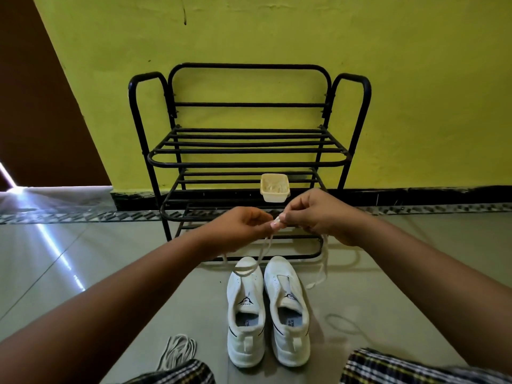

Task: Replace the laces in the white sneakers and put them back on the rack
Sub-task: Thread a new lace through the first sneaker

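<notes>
Sneakers [267, 311] on floor, toes toward rack [249, 151]; above them, left hand [238, 225] and right hand [315, 214] pinch one white lace [266, 245].

My single head view: looks forward and down, near the sneakers [267, 309], facing rack [249, 159] and wall [415, 92].

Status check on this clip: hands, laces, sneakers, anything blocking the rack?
Left hand and right hand both pinch a white lace, raised. Sneakers unlaced, on floor before rack. Small tub on middle shelf; lace bundle lies left.
</notes>
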The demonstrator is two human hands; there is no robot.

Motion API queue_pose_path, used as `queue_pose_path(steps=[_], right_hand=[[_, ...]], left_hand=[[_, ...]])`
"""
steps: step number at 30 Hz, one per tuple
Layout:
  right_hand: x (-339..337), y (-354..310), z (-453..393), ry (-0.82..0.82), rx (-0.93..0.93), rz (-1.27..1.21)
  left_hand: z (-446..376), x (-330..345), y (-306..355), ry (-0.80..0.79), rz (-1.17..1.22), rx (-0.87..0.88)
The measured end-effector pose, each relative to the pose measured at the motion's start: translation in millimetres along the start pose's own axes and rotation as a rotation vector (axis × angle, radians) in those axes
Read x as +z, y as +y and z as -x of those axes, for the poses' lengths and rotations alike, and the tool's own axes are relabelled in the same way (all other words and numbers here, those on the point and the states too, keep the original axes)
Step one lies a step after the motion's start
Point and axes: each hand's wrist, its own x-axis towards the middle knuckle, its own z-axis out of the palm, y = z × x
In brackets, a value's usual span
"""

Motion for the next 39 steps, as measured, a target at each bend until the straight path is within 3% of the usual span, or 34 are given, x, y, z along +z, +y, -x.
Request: queue_pose_path(steps=[6, 10, 16, 23, 31, 35, 37, 39], right_hand=[[4.2, -7.1, 0.1, 0.010, -0.045, 0.143], [3.7, -0.9, -1.3, 0.113, -0.002, 0.292], [-2.9, 17.8, -3.3, 0.120, 0.112, 0.424], [-33.2, 61.5, 20.0, 0.149, 0.316, 0.191], [-51.6, 103.8, 30.7, 0.377, 0.468, -0.002], [-44.3, 103.1, 28.4, 0.323, 0.579, -0.220], [-38.6, 94.4, 24.0, 0.235, 0.621, -0.209], [-26.4, 82.0, 17.3, 0.124, 0.631, -0.083]], left_hand=[[-3.6, 2.9, -2.3, 0.043, -0.061, 0.023], [-1.9, 3.7, -4.1, 0.045, -0.227, 0.019], [-1.8, -7.7, -9.0, 0.129, -0.425, 0.006], [12.1, -43.8, -64.0, 0.303, -0.549, -0.241], [25.0, -59.6, -109.9, 0.372, -0.679, -0.489], [26.2, -52.0, -112.8, 0.339, -0.676, -0.527], [21.0, -49.1, -111.4, 0.366, -0.633, -0.540], [13.6, -43.1, -106.5, 0.398, -0.413, -0.530]])
